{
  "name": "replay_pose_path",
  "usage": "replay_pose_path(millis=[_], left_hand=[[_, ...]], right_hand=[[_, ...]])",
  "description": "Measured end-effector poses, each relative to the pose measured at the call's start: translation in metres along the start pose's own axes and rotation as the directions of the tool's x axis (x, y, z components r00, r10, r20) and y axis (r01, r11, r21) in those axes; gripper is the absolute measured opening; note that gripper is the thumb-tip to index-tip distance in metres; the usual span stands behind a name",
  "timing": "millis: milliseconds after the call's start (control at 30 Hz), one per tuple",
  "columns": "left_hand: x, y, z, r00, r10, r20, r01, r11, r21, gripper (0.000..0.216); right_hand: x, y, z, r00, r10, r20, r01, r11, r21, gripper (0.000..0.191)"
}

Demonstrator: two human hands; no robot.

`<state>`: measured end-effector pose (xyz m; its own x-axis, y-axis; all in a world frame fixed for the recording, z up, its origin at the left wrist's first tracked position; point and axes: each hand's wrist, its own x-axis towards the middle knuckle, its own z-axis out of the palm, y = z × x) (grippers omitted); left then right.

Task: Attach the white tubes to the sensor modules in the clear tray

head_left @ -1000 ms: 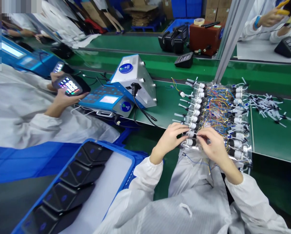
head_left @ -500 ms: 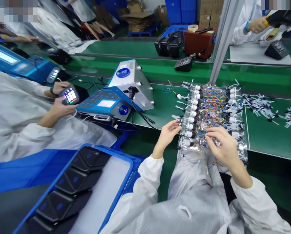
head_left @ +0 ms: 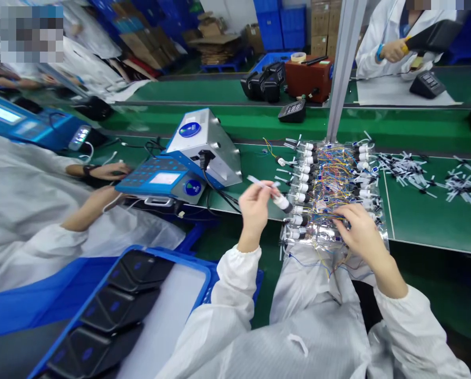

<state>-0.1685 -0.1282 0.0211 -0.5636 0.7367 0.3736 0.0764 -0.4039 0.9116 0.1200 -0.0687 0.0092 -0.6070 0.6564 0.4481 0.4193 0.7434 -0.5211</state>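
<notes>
My left hand (head_left: 255, 210) is closed in a pinch, raised just left of the clear plastic tray (head_left: 326, 231). It grips a small white cylindrical part (head_left: 282, 203) with a black end and pale strips. In the tray, several similar white-and-black parts line both sides. Thin coloured wires (head_left: 334, 178) with small blue boards fill its middle. Over the tray's near right portion is my right hand (head_left: 360, 231), its thumb and fingers pinched on thin wires (head_left: 330, 212). The tray's near edge reaches over my lap, where loose wires hang down.
Piles of black-and-white strip pieces (head_left: 403, 171) lie on the green bench (head_left: 417, 221) to the right. A blue-and-silver test instrument (head_left: 204, 145) stands left. A metal post (head_left: 344, 68) rises behind the tray. A blue crate (head_left: 207, 279) holds black devices. Co-workers sit left and across.
My left hand has lifted the white cylindrical part from the tray's left row and moved left. My right hand stays at the wires. The left co-worker's hands no longer hold the lit device.
</notes>
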Motion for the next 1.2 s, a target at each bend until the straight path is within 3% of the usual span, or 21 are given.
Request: replay_pose_path(millis=[67,133,400,567,700,833,1000,1100,1200], left_hand=[[0.01,0.011,0.001,0.979,0.047,-0.201,-0.084,0.98,-0.179,0.03],[0.018,0.024,0.003,0.961,0.059,-0.269,-0.127,0.961,-0.244,0.034],[0.026,0.054,0.014,0.972,0.08,-0.221,-0.138,0.955,-0.264,0.035],[0.027,0.063,0.021,0.982,0.09,-0.166,-0.137,0.944,-0.301,0.031],[0.03,0.073,0.025,0.982,0.111,-0.153,-0.155,0.936,-0.315,0.031],[0.033,0.093,0.023,0.97,0.165,-0.181,-0.225,0.892,-0.391,0.026],[0.032,0.112,0.021,0.954,0.167,-0.247,-0.253,0.892,-0.374,0.024],[0.035,0.115,0.023,0.948,0.176,-0.265,-0.271,0.883,-0.384,0.022],[0.044,0.121,0.014,0.932,0.23,-0.279,-0.343,0.809,-0.478,0.019]], right_hand=[[-0.002,0.004,0.003,1.0,0.008,0.013,-0.008,1.0,0.012,0.023],[-0.002,0.004,0.006,1.0,0.014,0.005,-0.014,0.998,0.061,0.029],[0.008,-0.013,-0.004,0.99,0.125,-0.071,-0.102,0.958,0.267,0.031],[0.017,-0.018,-0.002,0.969,0.239,-0.055,-0.189,0.871,0.454,0.008],[0.027,-0.02,0.009,0.937,0.335,-0.102,-0.233,0.814,0.532,0.006],[0.037,-0.029,0.007,0.879,0.42,-0.227,-0.177,0.727,0.663,0.008],[0.055,-0.046,-0.014,0.837,0.367,-0.406,0.0,0.743,0.67,0.013],[0.064,-0.048,-0.024,0.871,0.323,-0.37,0.043,0.7,0.713,0.012],[0.066,-0.038,-0.032,0.964,0.216,-0.155,-0.048,0.714,0.698,0.02]])
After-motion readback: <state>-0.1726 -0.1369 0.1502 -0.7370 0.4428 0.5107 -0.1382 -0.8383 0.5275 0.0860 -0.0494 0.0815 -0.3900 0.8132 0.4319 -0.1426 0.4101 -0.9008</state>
